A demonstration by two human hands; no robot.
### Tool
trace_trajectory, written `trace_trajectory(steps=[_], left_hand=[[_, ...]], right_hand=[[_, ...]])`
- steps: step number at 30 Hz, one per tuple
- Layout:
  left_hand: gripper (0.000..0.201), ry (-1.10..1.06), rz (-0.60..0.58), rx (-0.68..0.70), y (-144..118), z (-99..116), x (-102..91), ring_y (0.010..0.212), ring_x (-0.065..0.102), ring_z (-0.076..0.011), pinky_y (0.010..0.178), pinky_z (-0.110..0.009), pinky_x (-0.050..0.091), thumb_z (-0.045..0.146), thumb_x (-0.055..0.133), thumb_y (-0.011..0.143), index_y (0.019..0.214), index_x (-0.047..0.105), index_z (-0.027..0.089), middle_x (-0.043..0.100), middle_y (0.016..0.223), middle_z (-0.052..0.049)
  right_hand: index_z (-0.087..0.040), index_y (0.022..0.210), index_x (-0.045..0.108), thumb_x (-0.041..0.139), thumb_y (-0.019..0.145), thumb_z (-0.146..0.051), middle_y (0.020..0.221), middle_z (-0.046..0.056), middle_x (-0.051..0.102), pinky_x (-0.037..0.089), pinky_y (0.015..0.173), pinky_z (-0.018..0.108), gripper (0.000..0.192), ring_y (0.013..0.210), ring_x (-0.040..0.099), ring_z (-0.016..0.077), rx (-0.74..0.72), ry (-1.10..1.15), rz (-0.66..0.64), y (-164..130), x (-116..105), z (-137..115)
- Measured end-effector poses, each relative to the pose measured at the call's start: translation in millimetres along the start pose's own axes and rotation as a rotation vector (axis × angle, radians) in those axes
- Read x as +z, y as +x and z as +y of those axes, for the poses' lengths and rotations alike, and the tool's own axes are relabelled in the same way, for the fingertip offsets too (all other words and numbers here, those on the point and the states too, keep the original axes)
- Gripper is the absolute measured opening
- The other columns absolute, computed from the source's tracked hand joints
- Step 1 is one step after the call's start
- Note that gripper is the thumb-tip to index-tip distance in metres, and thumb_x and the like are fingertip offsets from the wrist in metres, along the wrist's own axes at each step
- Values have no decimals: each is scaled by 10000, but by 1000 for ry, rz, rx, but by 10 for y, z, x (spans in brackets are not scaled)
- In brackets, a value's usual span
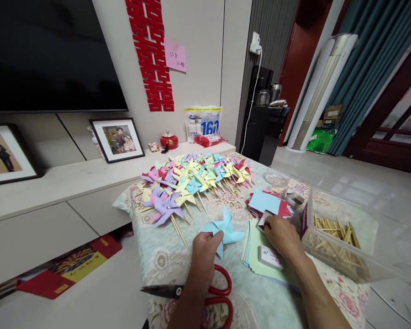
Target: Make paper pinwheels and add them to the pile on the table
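My left hand (208,244) pinches a light blue paper pinwheel (228,228) at its middle, thumb on top. No stick shows on this pinwheel. My right hand (281,233) is closed at a small open cardboard box (264,220), its fingertips partly inside; what they grip is hidden. Beneath that hand lies a stack of pale green and blue paper sheets (255,246), with a small white box (271,257) on top. Red-handled scissors (222,278) lie under my left forearm, blades pointing left.
Many finished pinwheels on sticks (195,183) cover the table's far side. Blue and red paper pieces (265,202) lie beyond the sheets. A clear plastic bin (339,246) of wooden sticks stands at right. Behind are a white cabinet (71,187) and a framed photo (118,139).
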State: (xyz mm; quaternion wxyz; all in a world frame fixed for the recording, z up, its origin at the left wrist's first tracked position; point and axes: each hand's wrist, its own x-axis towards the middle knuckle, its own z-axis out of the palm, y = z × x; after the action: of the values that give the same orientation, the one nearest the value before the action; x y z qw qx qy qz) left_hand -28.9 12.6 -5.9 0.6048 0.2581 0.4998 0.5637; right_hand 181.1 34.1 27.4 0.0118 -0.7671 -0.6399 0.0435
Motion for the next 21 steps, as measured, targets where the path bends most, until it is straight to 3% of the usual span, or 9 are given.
trace_trajectory(steps=[5,21], left_hand=[[280,16,-5,9,0,-6,2,612,625,-178,608,-303,539,334,811,552,721,745,120,709,651,-45],[292,29,35,14,34,-55,11,558,595,-170,563,-299,524,358,800,520,675,736,119,677,598,-39]], right_hand=[[-210,875,741,494,920,-290,988,124,758,339,635,309,263,934,705,297,-51,65,-12,3,-12,17],[-183,886,703,450,873,-207,978,123,758,315,610,296,254,904,698,277,-33,81,-10,43,11,56]])
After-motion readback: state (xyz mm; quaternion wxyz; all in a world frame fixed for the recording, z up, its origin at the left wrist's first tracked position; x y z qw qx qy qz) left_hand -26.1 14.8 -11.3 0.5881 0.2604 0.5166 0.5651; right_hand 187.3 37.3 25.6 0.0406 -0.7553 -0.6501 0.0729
